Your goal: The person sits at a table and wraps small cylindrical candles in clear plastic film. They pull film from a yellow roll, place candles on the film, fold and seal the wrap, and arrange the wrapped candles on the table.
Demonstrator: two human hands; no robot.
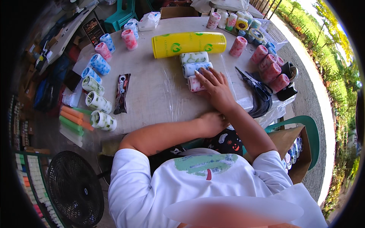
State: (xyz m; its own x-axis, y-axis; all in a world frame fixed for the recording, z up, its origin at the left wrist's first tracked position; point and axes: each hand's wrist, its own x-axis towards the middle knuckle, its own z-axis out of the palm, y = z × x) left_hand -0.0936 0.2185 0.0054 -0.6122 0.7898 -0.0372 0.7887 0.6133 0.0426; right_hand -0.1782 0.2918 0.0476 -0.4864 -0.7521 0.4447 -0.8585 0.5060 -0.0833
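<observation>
Three marbled pillar candles lie on their sides in a row on clear plastic film [175,97]: a green-and-white candle [194,58], a blue-and-white candle [197,69] and a red-and-white candle [195,84] nearest me. Beyond them, the yellow roll of cling film [189,44] lies crosswise. My right hand [213,84] rests on the blue and red candles, its fingers stretched out and lying flat over their right ends. My left hand [213,124] is at the table's near edge, partly beneath my right forearm; its fingers are mostly hidden.
More marbled candles [98,102] stand along the left edge, and red ones [271,73] at the right. Black-handled scissors [256,81] lie on dark cloth. A dark snack wrapper [122,94] and orange and green tubes [72,121] are on the left. A fan [76,188] stands below.
</observation>
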